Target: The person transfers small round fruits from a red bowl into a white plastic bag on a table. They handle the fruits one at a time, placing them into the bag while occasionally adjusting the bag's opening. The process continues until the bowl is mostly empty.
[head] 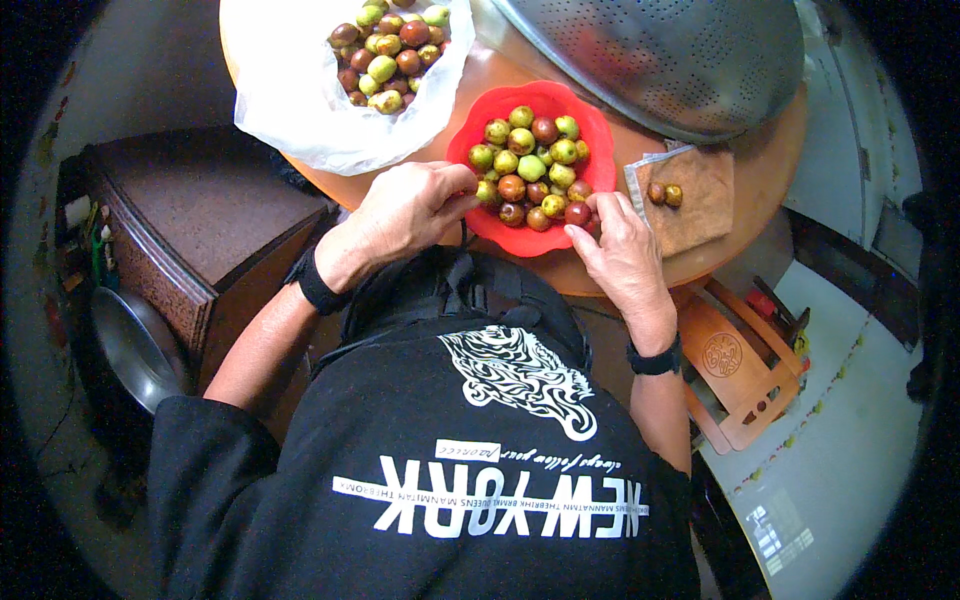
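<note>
A red scalloped plastic bowl (501,229) in front of me holds many green and brown jujubes (532,168). At its left rim is my left hand (401,210), thumb and fingers drawn together beside a greenish jujube (487,192). Whether they pinch that fruit or the rim is hidden. My right hand (628,251) reaches over the lower right rim. Its thumb and forefinger lie around a dark red jujube (577,214) inside the bowl.
A white plastic bag (292,112) of jujubes lies open at upper left. A perforated metal colander (660,60) leans over the round table's (776,161) far right. Two small brown jujubes (664,194) rest on a folded brown cloth (701,176). A wooden chair (731,352) stands at right.
</note>
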Demonstrator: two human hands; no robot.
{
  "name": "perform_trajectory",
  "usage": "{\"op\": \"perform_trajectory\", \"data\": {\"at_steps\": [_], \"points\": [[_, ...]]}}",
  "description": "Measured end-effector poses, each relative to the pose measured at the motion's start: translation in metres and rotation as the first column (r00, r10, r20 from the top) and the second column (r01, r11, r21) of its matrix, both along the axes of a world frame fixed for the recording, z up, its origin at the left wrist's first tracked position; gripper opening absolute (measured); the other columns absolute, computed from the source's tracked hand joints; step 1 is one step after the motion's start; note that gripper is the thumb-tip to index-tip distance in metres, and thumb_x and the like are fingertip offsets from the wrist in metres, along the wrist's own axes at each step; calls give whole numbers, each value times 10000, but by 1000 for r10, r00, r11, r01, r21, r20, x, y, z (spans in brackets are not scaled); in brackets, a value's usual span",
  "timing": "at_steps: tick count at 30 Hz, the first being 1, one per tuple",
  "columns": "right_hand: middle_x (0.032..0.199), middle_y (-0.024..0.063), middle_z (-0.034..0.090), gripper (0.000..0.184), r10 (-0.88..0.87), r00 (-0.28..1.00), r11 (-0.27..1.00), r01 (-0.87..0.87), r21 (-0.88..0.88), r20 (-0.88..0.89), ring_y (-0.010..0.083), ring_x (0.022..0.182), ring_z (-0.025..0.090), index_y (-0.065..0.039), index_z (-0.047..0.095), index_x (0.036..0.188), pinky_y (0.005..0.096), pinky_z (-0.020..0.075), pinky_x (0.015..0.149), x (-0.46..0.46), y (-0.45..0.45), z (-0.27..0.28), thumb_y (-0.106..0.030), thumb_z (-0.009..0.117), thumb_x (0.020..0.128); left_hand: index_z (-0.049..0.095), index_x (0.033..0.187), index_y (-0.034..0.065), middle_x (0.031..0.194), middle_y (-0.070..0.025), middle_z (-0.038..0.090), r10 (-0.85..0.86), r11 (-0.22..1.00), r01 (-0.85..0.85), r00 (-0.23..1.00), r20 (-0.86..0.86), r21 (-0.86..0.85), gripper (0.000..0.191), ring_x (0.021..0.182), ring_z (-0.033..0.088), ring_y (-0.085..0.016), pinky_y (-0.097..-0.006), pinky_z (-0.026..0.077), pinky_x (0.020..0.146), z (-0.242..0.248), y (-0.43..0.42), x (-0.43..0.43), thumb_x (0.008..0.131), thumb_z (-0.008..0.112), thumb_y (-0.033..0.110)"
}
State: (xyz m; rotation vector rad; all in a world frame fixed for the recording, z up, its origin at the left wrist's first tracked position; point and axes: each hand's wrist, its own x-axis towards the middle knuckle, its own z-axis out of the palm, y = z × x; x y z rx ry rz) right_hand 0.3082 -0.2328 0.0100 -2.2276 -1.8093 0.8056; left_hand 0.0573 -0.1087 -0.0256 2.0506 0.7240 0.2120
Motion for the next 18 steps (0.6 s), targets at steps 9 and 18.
{"op": "perform_trajectory", "data": {"at_steps": [9, 18], "points": [[908, 100, 626, 317, -137, 904, 991, 130, -44, -404, 168, 673, 620, -23, 582, 1069, 330, 526, 616, -26, 19, 21, -49, 747, 799, 611, 1177, 1, 893, -132, 692, 59, 909, -7, 992, 112, -417, 281, 825, 673, -227, -345, 538, 743, 21, -4, 25, 946, 645, 158], [896, 30, 567, 281, -11, 895, 989, 75, 124, -447, 89, 709, 531, -17, 605, 1048, 237, 472, 627, -37, 29, 26, -5, 745, 805, 561, 1314, -27, 1169, -90, 668, 74, 732, 63, 983, 170, -679, 382, 1097, 599, -151, -300, 490, 960, 22, -3, 20, 993, 611, 174]]}}
